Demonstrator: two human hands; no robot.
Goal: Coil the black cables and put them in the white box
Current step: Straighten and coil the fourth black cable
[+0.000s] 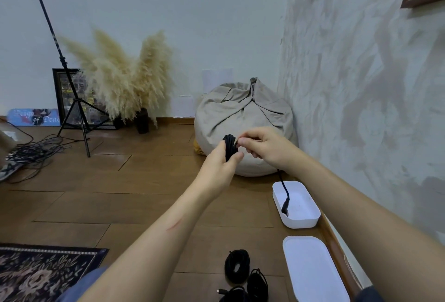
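Black cable (230, 146): one wound bundle held up at frame centre, in front of the bean bag (243, 118); its loose end hangs down and the plug (285, 208) dangles over the white box (301, 223).
Left hand (216, 169): clenched around the bundle's lower part.
Right hand (262, 147): fingers curled, pinching the bundle's upper edge.
Box: one, open, on the wooden floor at lower right beside the wall.
Lid (313, 270): one, white, lying flat just below the box in the frame.
Coiled cables (237, 265): three black bundles at bottom centre, left of the lid; the lowest is cut by the frame edge.
Writing: a sign (33, 116) at middle left shows "of Dea"; the rest is too blurred to read.
Others: one tripod stand (72, 104), one patterned rug (36, 272) at lower left, one tangle of wires (31, 152) at middle left.
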